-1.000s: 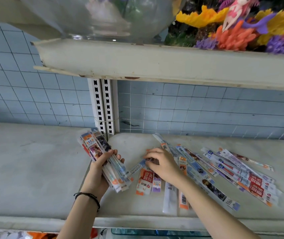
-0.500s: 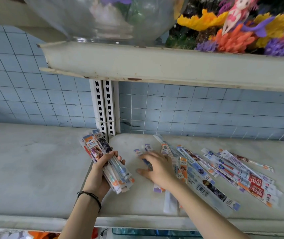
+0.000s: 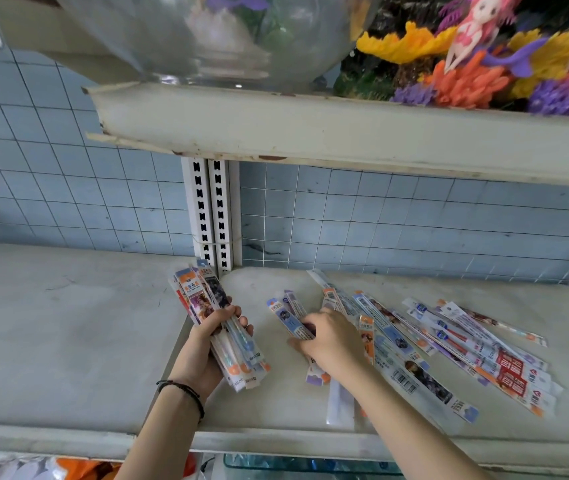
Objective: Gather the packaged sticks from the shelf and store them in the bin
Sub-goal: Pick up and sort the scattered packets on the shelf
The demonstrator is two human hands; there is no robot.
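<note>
Plastic sticks (image 3: 290,315) lie under my right hand (image 3: 331,337), long axis running away from me — fingers pinching them; left hand (image 3: 207,344) clenches bundle (image 3: 217,327) just beside.

- One view only, head-worn, looking forward and down onto the shelf (image 3: 68,341) from close range.
- It faces the tiled wall (image 3: 397,209) straight on; the upper shelf (image 3: 310,129) juts across the top, seen from just below.
- Both forearms enter from the bottom edge, so the camera sits right above them.
- Wide-angle bend curves the edges.
</note>
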